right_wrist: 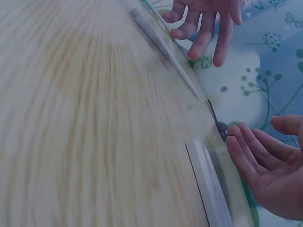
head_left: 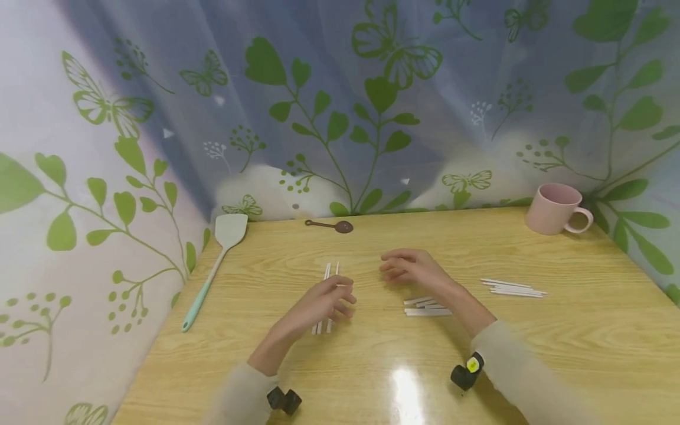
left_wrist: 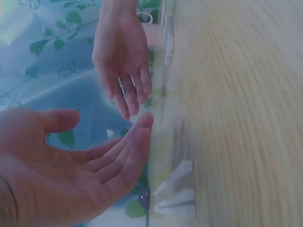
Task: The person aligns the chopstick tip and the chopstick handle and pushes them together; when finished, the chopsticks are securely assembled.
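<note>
My left hand hovers over a small group of white sticks, its fingers loosely bent and holding nothing. Part of that group is hidden under the hand in the head view. My right hand is also bare, fingers relaxed, just beyond a second bunch of white sticks, which the wrist partly covers. Farther right lies a third bunch of white sticks. In the left wrist view both palms show, with the left fingers above the tabletop. The right wrist view shows the right fingers spread slightly apart from the thumb.
A dark brown spoon lies at the table's back edge. On the left is a spatula with a mint green handle. A pink mug stands at the back right corner. Leaf-printed curtains hang behind the wooden table.
</note>
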Action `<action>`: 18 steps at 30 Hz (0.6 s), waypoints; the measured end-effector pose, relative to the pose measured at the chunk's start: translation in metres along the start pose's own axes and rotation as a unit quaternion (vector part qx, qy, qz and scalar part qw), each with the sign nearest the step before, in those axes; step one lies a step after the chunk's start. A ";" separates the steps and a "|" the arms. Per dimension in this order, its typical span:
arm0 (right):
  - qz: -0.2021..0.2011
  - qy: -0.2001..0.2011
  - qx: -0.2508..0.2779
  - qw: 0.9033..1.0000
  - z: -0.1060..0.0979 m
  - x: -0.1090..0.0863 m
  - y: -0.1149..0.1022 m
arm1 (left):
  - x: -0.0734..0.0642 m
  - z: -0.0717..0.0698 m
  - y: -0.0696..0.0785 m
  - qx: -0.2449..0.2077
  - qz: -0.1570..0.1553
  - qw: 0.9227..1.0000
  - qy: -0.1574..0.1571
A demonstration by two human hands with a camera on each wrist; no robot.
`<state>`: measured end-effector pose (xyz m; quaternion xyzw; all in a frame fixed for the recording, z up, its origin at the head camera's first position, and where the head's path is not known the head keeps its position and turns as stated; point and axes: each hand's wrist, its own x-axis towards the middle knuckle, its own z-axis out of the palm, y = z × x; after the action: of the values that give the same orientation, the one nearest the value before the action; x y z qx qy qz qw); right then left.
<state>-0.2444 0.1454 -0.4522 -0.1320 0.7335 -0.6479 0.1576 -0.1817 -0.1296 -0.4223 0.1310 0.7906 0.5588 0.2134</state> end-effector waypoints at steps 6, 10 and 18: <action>0.002 0.016 -0.047 0.999 -0.038 -0.024 0.005 | 0.017 0.015 0.007 0.004 0.015 1.000 -0.018; 0.002 0.033 -0.049 0.998 -0.063 -0.041 0.008 | 0.032 0.029 0.010 0.001 0.015 1.000 -0.023; -0.010 0.074 -0.030 0.997 -0.097 -0.070 0.015 | 0.058 0.052 0.017 0.018 0.027 0.999 -0.027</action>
<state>-0.2197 0.2635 -0.4522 -0.0962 0.7610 -0.6349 0.0925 -0.2079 -0.0552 -0.4317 0.1717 0.7907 0.5460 0.2173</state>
